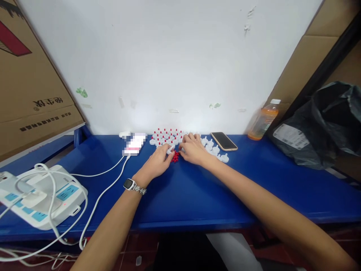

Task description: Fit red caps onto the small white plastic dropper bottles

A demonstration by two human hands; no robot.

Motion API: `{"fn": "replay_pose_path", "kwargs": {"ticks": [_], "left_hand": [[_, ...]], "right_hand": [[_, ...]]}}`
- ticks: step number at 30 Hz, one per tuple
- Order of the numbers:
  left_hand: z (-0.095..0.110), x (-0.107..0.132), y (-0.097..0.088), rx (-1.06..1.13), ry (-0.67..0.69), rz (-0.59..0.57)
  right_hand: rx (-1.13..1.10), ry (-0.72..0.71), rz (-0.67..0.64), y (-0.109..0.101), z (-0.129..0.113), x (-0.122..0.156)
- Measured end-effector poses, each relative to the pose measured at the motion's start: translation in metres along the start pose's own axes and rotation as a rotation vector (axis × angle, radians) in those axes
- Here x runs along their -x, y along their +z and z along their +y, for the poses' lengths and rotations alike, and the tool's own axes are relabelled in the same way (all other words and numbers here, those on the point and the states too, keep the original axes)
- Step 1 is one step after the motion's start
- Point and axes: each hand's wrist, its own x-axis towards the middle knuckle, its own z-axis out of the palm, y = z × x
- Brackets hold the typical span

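My left hand (156, 162), with a watch at its wrist, rests on the blue table (183, 195) and pinches a small white plastic part (170, 151) between its fingertips. My right hand (193, 149) lies just right of it, fingers curled down over the table; what they hold is hidden. Between the two hands sits a little heap of small red pieces (175, 156). Behind the hands stand several white parts with red tips (166, 136). Plain white parts (216, 150) lie to the right of my right hand.
A phone (223, 140) lies face up at the back right, beside an orange drink bottle (263, 120) and a black plastic bag (324, 124). A charging device (134, 145) and white cables run to a power strip (42, 195) at the left. Cardboard boxes (28, 75) lean on the left.
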Motion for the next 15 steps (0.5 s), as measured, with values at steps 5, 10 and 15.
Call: {"fn": "replay_pose_path", "kwargs": {"ticks": [5, 10, 15], "left_hand": [[0.005, 0.000, 0.000, 0.008, 0.023, -0.004], [0.013, 0.002, 0.000, 0.015, 0.032, -0.018], [0.019, 0.003, 0.003, 0.075, 0.057, -0.024]], "right_hand": [[-0.028, 0.031, -0.001, 0.008, 0.001, -0.004], [-0.492, 0.257, 0.208, 0.004, 0.000, -0.001], [-1.008, 0.349, 0.260, 0.008, -0.008, 0.000]]}}
